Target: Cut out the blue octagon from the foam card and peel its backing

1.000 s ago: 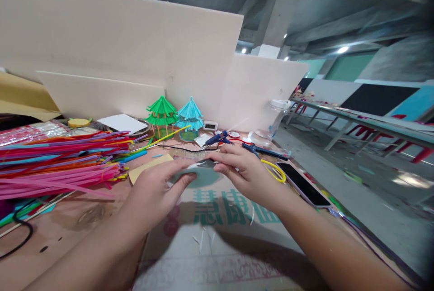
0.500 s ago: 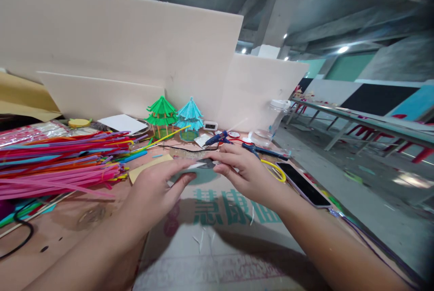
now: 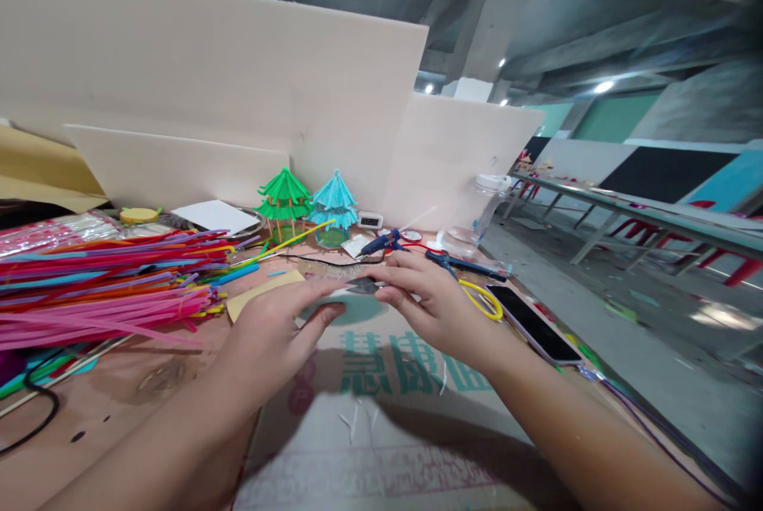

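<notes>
Grey scrap pinched between two hands over the cardboard sheet.

Left hand (image 3: pixel 271 336) and right hand (image 3: pixel 430 304) meet at the fingertips, both closed on a small dark scrap (image 3: pixel 363 285) held just above the printed cardboard (image 3: pixel 381 423), seemingly so each side can be gripped. Left of the cardboard lies a straw pile (image 3: pixel 107 280); behind it stand green (image 3: pixel 284 201) and blue (image 3: pixel 334 205) pavilions; right, a phone (image 3: pixel 533 324).

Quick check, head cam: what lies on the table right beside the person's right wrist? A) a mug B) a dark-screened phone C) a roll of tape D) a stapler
B: a dark-screened phone lies flat on the table just outside the right hand, next to a yellow loop.
</notes>
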A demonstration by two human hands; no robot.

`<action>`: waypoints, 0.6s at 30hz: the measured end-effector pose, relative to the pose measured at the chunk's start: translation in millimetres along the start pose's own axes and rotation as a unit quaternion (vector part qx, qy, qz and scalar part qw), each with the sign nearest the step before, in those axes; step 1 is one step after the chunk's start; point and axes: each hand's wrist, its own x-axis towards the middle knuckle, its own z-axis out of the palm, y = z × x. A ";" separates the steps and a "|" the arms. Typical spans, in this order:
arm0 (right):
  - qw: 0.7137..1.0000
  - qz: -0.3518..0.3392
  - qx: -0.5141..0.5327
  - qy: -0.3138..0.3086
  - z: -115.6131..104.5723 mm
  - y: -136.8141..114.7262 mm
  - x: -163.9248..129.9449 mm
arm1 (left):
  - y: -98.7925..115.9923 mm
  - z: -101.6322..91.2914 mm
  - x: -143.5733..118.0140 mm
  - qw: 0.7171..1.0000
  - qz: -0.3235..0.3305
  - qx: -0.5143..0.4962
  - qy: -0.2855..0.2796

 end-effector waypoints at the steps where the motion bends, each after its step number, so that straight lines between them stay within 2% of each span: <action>1: 1.000 0.002 0.003 0.005 -1.2 0.4 -0.3 | -1.0 -0.4 0.0 1.000 -0.005 0.004 0.005; 6: 1.000 0.009 0.002 0.004 -6.8 0.7 0.3 | -3.9 -1.3 -0.3 1.000 -0.011 0.004 0.006; 13: 0.999 0.017 0.008 -0.043 -3.4 -0.6 0.8 | -2.9 0.5 -1.2 1.000 0.017 0.010 0.002; 18: 0.999 -0.002 0.012 -0.031 2.0 2.2 0.5 | -2.0 2.2 -1.6 1.000 0.027 -0.002 -0.003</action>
